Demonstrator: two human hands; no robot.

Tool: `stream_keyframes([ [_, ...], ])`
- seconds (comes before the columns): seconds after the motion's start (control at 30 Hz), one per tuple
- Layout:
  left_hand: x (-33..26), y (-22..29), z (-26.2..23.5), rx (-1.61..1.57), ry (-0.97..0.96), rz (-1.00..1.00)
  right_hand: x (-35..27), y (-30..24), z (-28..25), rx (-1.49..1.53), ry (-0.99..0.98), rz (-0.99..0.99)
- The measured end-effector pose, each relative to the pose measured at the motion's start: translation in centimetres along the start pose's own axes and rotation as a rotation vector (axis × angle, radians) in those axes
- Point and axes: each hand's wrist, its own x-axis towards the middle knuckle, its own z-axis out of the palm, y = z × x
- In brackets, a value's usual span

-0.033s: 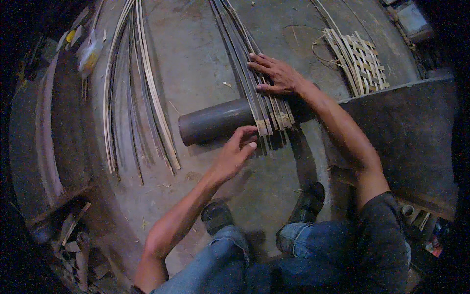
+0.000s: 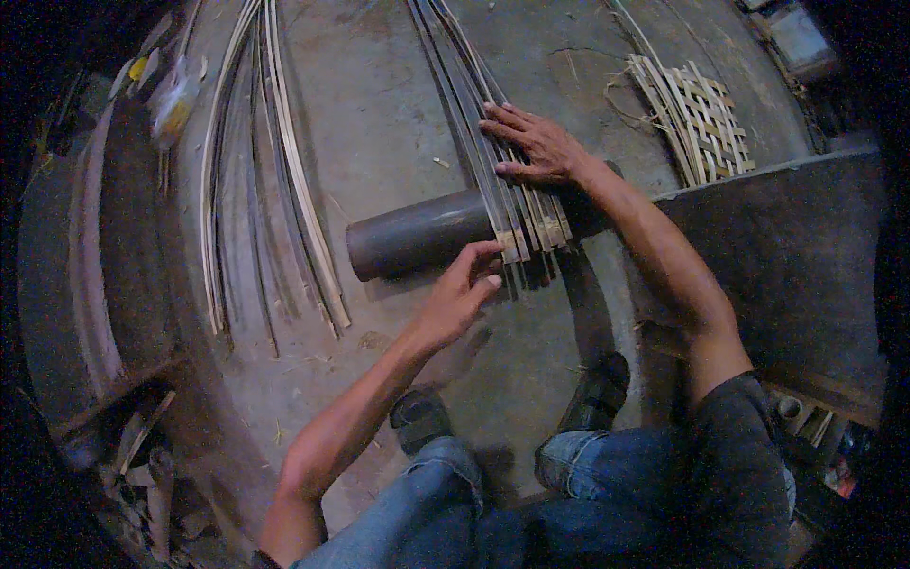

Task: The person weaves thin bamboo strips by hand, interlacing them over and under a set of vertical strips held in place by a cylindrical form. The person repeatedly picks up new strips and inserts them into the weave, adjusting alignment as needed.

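Observation:
A row of long, thin split-bamboo strips [image 2: 514, 216] lies across a dark pipe-like cylinder [image 2: 412, 233] on the floor. Their pale near ends stick out past it on my side. Flat over the strips, just beyond the cylinder, rests my right hand [image 2: 542, 148] with its fingers spread. My left hand [image 2: 459, 294] is at the leftmost strip's end, its index fingertip touching or very near it. Its thumb stands apart below, with no strip visible between; the other fingers are partly hidden.
More long strips [image 2: 308, 232] lie on the floor to the left. A woven strip panel [image 2: 711, 128] sits at far right, beside a dark board-like surface [image 2: 787, 237]. My feet stand below the cylinder, near a shoe [image 2: 595, 391]. A clear plastic bag [image 2: 173, 116] is at upper left.
My left hand has shifted slightly right and up, its index fingertip closer to the strip ends. My right hand and the cylinder stay in place.

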Motion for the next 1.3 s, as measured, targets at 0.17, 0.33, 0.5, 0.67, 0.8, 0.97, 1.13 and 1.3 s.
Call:
stream_keyframes([
  [0.17, 0.7, -1.2, -0.4, -0.199, 0.115, -0.108, 0.6, -0.3, 0.6, 0.002, -0.04, 0.018],
  [0.33, 2.2, 3.0, -3.4, -0.598, 0.283, -0.273, -0.4, 0.9, 0.6, 0.007, -0.036, 0.031],
  [0.5, 3.5, 4.2, -10.4, -0.662, 0.338, -0.052, 1.3, -1.1, 0.3, 0.074, -0.087, 0.045],
  [0.67, -1.9, 7.5, -2.3, -0.341, 0.679, 0.117, -0.4, 0.2, 0.1, 0.056, -0.099, 0.099],
  [0.8, -6.9, 2.5, -0.8, -0.232, 0.758, 0.145, 0.5, -0.7, 0.2, 0.103, -0.062, 0.059],
  [0.97, -6.3, 0.9, -3.7, -0.062, 0.86, 0.063, 0.3, -0.5, -0.4, 0.097, -0.071, 0.078],
  [1.13, -1.2, -4.1, -13.8, 0.575, 0.891, 0.125, 0.7, -1.6, -1.1, 0.098, -0.122, 0.117],
  [1.3, -0.5, 0.0, -14.8, 0.433, 0.967, 0.107, -0.1, -0.8, -0.8, 0.052, -0.086, 0.095],
])
